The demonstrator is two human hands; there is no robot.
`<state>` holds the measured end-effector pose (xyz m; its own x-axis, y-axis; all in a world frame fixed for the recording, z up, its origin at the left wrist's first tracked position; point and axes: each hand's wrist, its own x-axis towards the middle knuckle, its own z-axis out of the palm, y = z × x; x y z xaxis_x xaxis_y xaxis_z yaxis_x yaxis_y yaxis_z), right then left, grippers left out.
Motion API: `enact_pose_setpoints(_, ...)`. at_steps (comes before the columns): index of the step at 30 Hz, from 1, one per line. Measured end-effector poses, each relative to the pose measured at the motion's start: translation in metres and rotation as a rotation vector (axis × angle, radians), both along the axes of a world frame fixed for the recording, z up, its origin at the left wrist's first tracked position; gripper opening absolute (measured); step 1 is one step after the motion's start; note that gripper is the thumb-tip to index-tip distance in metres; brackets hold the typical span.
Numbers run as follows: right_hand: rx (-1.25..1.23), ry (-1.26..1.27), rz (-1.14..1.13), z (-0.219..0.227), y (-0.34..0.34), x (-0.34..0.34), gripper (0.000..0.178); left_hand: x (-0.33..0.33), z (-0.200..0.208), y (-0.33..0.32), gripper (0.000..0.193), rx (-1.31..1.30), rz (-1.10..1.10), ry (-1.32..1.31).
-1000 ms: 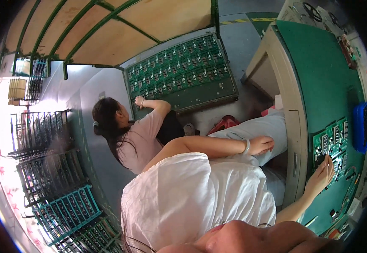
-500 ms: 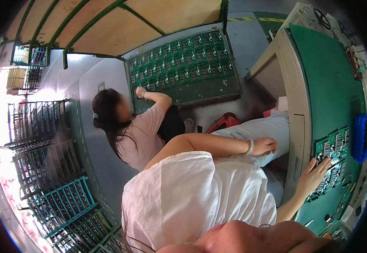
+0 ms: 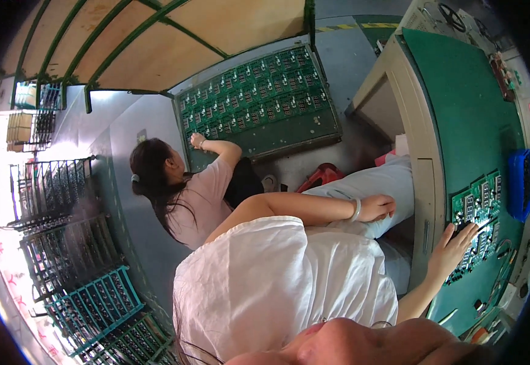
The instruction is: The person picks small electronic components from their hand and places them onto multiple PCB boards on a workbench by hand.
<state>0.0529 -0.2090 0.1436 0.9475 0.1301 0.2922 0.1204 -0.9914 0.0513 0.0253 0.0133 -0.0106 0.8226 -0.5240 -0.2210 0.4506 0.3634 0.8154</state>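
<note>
My left hand (image 3: 377, 208), with a pale bracelet at the wrist, rests on my grey-clad thigh (image 3: 362, 180). Its fingers are loosely curled and nothing shows in them. On the green worktop my right hand (image 3: 453, 250) lies with fingers stretched out over a panel of green circuit boards (image 3: 484, 196). These boards carry several black-and-white digit displays. The fingertips reach the middle of the panel and cover part of it; the palm is beside its near edge.
Behind the panel is a blue bin (image 3: 520, 185). Tools (image 3: 503, 261) lie on the green worktop (image 3: 469, 109). A co-worker (image 3: 201, 191) reaches to a tray of circuit boards (image 3: 289, 125). Board racks (image 3: 97, 307) stand at the left; a red stool (image 3: 321, 176) is beside my legs.
The whole view has shifted slightly. My right hand stays on the circuit boards and my left on my thigh. The co-worker's head has turned a little toward the tray.
</note>
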Motion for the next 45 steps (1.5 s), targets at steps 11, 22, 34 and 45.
enact_pose_setpoints(11,0.187,-0.163,0.040,0.011,0.023,-0.014,0.061,-0.004,-0.002,0.000,0.030,0.042,0.010,-0.003)
enact_pose_setpoints(22,0.520,-0.049,0.125,-0.003,0.043,-0.092,0.040,-0.006,0.031,0.025,0.023,0.293,-0.204,0.051)
enact_pose_setpoints(34,0.712,-0.253,0.122,-0.015,0.012,-0.121,0.027,-0.002,0.084,-0.048,0.028,-0.199,-0.406,0.832)
enact_pose_setpoints(45,0.185,-0.165,-0.588,0.016,-0.041,-0.093,0.070,-0.006,0.030,-0.039,0.022,-0.238,-0.440,0.992)
